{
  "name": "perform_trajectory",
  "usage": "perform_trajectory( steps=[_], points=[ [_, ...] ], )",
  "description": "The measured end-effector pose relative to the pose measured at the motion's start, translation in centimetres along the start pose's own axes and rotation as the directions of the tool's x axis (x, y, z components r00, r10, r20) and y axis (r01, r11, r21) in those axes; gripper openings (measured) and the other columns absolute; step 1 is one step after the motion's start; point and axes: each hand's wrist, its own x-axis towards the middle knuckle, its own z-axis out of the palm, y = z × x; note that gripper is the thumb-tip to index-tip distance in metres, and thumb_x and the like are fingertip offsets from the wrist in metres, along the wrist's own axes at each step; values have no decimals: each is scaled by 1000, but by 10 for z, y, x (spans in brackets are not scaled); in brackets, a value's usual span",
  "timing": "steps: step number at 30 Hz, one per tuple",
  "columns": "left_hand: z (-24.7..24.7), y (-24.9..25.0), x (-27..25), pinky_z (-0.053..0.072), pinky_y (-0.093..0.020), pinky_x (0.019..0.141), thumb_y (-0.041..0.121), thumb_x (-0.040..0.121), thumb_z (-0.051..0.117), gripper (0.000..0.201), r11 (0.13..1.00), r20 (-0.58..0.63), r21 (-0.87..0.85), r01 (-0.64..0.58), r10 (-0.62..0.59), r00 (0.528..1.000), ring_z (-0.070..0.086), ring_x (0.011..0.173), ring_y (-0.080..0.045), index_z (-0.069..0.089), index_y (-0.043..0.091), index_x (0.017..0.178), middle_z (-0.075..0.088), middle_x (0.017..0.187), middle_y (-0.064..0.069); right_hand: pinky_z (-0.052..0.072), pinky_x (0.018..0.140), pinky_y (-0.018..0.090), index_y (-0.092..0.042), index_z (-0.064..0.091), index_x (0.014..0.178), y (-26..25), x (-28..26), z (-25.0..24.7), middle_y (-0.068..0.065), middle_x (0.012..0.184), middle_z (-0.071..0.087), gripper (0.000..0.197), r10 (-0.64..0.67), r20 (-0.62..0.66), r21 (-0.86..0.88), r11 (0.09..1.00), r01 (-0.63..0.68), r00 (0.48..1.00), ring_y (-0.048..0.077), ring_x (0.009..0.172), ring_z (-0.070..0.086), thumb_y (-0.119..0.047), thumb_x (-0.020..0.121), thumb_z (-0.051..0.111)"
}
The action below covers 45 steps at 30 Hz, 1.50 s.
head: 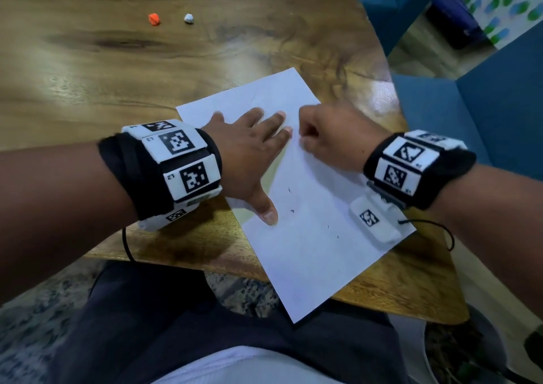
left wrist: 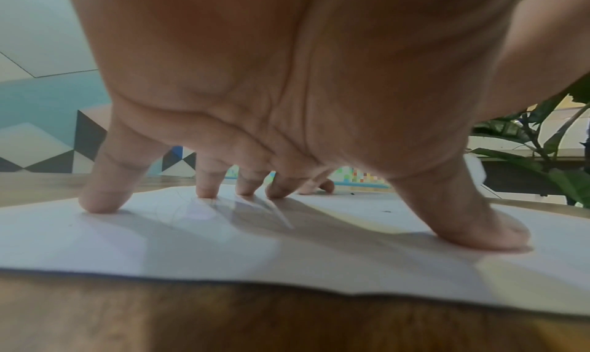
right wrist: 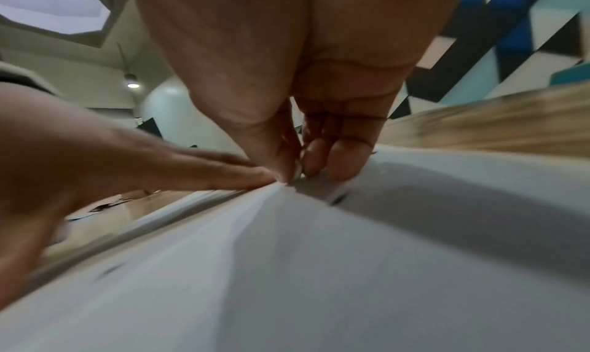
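White rectangular paper sheet (head: 308, 251), small illegible dark marks, on brown wooden table (head: 117, 75). Left hand (head: 246, 154): fingers spread flat, pressing sheet. Right hand (head: 329, 140): curled fingers pinching its raised crease.

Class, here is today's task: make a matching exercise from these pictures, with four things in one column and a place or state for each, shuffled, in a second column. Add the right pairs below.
Column one
1. left hand
2. right hand
3. orange lump
4. sheet of paper

Column two
A. overhangs the near edge of the table
B. fingers curled, pinching the sheet
C. far out on the wood, beside a white lump
D. fingers spread, pressing flat

Pairs: 1-D, 2-B, 3-C, 4-A
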Motion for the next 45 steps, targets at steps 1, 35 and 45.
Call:
perform_trajectory(
  steps=[1,35,45],
  points=[
    [0,0,0,29,-64,112,99,52,55,149,1000,-3,6,2,-2,1000,-11,156,-25,-15,23,160,-23,168,5,49,71,35,-20,53,84,8,9,-1,1,83,61,6,36,-28,-8,999,-36,999,26,83,58,-19,89,55],
    [-1,1,1,31,-70,109,99,51,55,149,1000,-8,12,-11,11,1000,-10,155,-31,-15,23,159,-21,168,1,47,67,34,-21,53,81,13,12,-9,0,78,61,7,-90,49,-33,995,92,995,25,78,59,-19,87,56],
    [-1,3,0,26,-71,111,96,55,59,145,1000,5,-2,-4,4,1000,-13,155,-30,-15,28,159,-24,167,1,49,69,44,-15,57,82,-12,-46,10,1,80,58,11,-215,91,19,977,214,972,25,73,56,-22,89,54]
  ],
)
